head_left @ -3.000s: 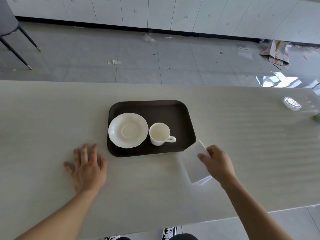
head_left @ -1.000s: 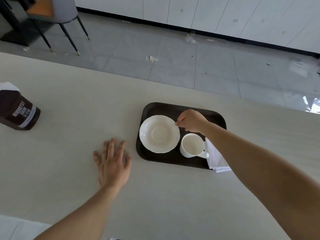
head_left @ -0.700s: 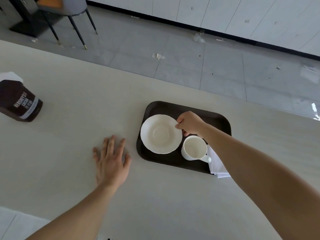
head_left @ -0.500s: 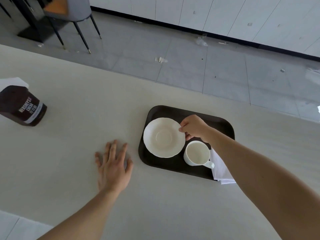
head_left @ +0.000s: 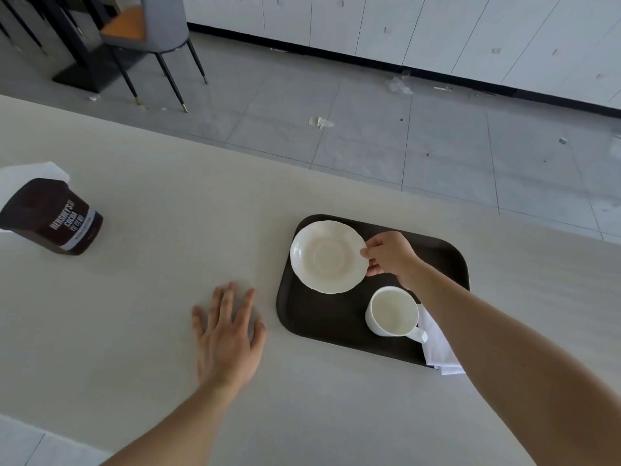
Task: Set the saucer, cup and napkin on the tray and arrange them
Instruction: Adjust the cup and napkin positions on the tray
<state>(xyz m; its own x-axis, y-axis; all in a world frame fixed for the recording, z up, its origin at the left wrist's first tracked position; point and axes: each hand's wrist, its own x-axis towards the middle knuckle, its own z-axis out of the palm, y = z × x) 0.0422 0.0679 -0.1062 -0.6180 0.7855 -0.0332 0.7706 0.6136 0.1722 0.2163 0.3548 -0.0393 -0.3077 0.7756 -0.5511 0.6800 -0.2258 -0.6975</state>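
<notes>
Step in hand: we judge this to be the arranging step, since the saucer, cup and napkin all lie on or at the tray and one of them is being handled.
Right hand (head_left: 389, 255): we see it closed in a pinch on the right rim of the saucer, thumb over the edge and fingers curled beneath or behind it; whether the saucer is lifted or merely gripped we cannot tell.
Left hand (head_left: 228, 334): we see it spread flat and empty on the worktop (head_left: 151, 314), just beside the tray's left edge and not touching it.
Saucer (head_left: 327, 256): white, scalloped, at the tray's far-left part, its rim reaching close to the tray's far edge.
Cup (head_left: 393, 311): white, upright, empty, on the tray's near-right part, handle toward the near right; apart from the saucer.
Napkin (head_left: 438, 348): white, folded, at the tray's near-right corner, partly hidden by the right forearm and overhanging the tray's edge onto the worktop.
Tray (head_left: 322, 321): dark, rectangular with rounded corners, resting on the worktop.
Cocoa container (head_left: 53, 218): dark, well apart at far left, not part of the task.
Next move: we judge it calls for settling the saucer flat at its chosen spot and releasing the rim gently. The cup may then go onto the saucer and the napkin be drawn fully onto the tray.
</notes>
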